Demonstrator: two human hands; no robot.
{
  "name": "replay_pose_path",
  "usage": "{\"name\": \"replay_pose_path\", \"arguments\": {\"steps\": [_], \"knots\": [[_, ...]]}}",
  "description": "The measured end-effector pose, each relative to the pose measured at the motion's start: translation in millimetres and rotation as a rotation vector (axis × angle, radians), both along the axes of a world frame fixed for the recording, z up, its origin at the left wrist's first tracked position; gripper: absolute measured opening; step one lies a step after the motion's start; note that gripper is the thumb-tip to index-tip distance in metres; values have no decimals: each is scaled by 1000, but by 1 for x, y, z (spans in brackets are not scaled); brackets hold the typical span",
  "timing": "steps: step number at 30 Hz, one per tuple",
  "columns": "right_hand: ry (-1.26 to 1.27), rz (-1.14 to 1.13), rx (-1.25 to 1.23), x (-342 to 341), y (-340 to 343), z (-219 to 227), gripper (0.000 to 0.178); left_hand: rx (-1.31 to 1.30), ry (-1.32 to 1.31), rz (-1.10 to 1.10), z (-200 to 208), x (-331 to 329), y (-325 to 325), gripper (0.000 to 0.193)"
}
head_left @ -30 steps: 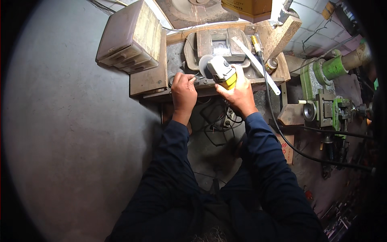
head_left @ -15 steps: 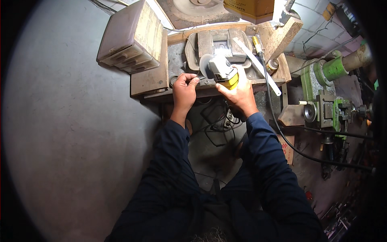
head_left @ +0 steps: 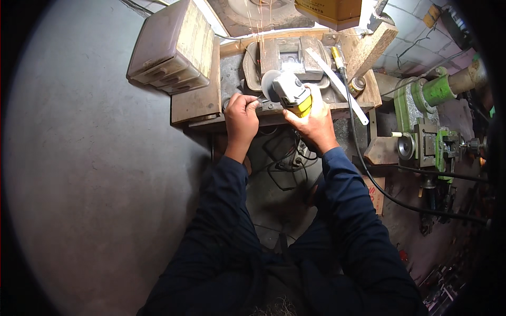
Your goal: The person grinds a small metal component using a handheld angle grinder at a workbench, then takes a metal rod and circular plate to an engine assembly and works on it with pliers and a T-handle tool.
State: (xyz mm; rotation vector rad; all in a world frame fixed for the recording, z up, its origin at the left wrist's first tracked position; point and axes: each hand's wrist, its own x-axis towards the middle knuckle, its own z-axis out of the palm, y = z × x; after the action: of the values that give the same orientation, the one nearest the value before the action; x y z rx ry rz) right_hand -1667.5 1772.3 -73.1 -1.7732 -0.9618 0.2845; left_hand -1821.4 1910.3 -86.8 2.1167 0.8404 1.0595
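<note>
My right hand is wrapped round the yellow and silver body of an angle grinder. The grinder's round disc faces left, toward my other hand. With thumb and fingers pinched, my left hand holds a small thin metal piece at the lower left edge of the disc. Thin orange sparks fly upward beyond the disc. The far end of the small piece lies against or very close to the disc, and its exact shape is too small to tell.
Behind the grinder sits a metal tray with wooden blocks. A steel ruler and a yellow-handled tool lie right of it, near a small can. A drawer cabinet stands left. A black cable runs down right, by a green machine.
Sparks now rise from the disc toward the back, where none showed before. My left hand has shifted very slightly, with the small piece closer to the disc. The grinder stays nearly in place.
</note>
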Motion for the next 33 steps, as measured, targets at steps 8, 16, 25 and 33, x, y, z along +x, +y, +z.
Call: {"name": "replay_pose_path", "arguments": {"steps": [8, 16, 25, 33], "knots": [[-82, -74, -150, 0, -1, -2, 75, 244, 103, 101, 0, 0, -4, 9], [-45, -95, -22, 7, -2, -1, 72, -814, -327, -83, -18, -3, 10, 6], [-14, -86, -23, 4, 0, -1, 72, -1305, -499, -257, -7, -7, 6, 6], [-38, -92, -16, 2, 1, -3, 72, -1367, -492, -252, -9, -6, 7, 6]]}}
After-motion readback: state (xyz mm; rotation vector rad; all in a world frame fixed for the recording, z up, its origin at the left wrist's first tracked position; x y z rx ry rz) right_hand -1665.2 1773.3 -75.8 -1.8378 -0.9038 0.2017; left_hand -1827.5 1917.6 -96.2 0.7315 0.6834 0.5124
